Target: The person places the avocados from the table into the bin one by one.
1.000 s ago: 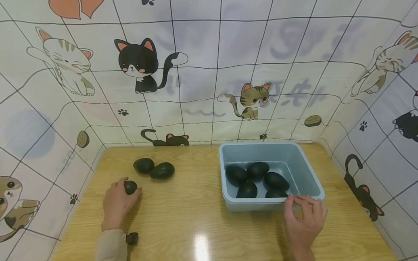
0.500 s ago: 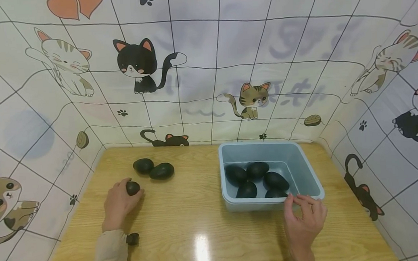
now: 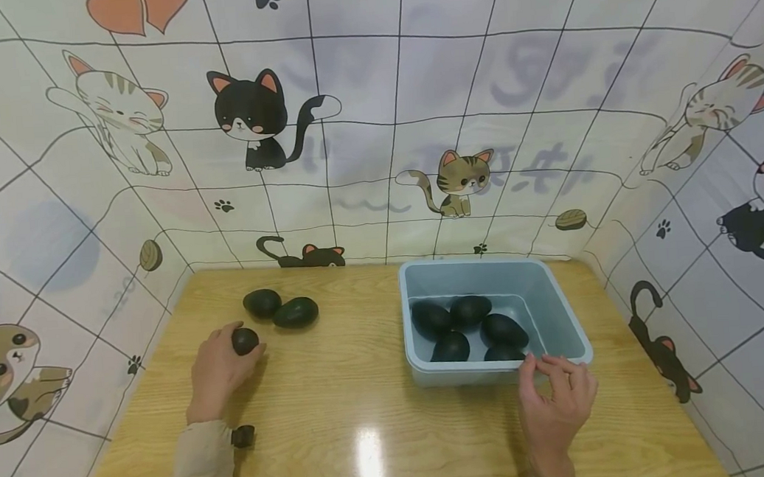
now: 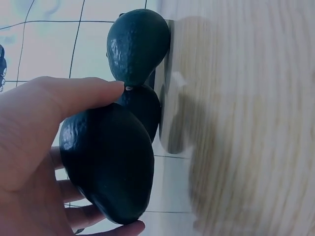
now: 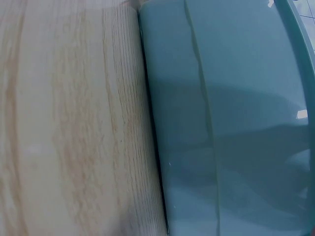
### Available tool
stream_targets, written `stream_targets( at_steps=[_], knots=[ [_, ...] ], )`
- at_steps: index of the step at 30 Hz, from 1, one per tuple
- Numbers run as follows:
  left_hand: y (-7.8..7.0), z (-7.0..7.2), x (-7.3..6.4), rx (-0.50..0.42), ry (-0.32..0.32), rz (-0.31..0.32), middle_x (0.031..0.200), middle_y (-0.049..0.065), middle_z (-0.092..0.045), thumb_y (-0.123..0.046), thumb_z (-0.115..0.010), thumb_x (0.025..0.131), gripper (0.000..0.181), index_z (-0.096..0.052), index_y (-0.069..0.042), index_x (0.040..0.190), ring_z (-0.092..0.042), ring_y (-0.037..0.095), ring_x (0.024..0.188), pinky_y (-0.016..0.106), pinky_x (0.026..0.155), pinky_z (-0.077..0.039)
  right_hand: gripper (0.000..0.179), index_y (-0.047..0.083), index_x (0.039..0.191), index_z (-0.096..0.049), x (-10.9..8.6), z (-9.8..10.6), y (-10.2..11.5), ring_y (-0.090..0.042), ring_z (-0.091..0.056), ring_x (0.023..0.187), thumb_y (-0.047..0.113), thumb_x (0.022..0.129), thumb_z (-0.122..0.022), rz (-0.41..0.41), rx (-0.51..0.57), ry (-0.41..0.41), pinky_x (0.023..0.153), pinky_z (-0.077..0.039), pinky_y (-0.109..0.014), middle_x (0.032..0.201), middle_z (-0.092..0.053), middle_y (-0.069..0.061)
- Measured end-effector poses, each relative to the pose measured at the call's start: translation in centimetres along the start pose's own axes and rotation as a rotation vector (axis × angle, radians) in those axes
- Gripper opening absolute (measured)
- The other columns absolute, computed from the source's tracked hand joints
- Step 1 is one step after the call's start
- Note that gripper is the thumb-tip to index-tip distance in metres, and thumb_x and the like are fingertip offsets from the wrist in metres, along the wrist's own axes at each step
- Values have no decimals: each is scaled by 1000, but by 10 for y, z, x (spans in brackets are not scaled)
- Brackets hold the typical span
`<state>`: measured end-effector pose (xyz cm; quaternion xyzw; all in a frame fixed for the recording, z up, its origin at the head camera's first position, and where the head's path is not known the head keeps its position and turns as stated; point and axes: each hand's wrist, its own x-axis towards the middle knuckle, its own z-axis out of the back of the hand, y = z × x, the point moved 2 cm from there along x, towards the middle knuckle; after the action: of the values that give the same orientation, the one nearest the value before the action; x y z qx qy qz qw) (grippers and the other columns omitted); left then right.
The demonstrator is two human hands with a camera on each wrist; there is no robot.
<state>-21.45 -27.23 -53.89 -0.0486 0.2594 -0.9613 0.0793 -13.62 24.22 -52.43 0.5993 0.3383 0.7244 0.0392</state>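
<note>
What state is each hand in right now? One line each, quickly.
Left hand: closed, holding an avocado.
Right hand: touching the bin; whether gripping cannot be told.

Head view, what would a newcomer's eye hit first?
Likely the pale-blue bin at right, with dark avocados inside and the right hand at its near rim. Then the left hand, gripping another avocado near two more on the left. Cartoon cats dot the backdrop behind.

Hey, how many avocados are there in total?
8 visible: one avocado in the left hand, two avocados on the table, and five avocados in the blue bin. More could be hidden behind the bin's front wall.
</note>
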Motion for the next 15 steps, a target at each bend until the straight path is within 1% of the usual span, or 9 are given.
stream_targets(
  at_steps=[8, 15],
  knots=[
    [-7, 1, -1, -41, -69, -54, 144, 34, -59, -43, -75, 95, 71, -56, 0, 149, -57, 57, 127, 70, 96, -52, 15, -11, 73, -69, 1, 1, 4, -49, -57, 84, -2, 81, -78, -7, 6, 1, 107, -34, -30, 84, -66, -29],
    [-11, 1, -2, -61, -77, -64, 146, 31, -58, -43, -75, 95, 70, -56, -2, 149, -56, 55, 131, 70, 98, -51, 19, -11, 73, -69, 1, 1, 1, -48, -57, 84, 2, 83, -78, -13, 1, 19, 107, -33, -29, 84, -66, -29]
  ],
)
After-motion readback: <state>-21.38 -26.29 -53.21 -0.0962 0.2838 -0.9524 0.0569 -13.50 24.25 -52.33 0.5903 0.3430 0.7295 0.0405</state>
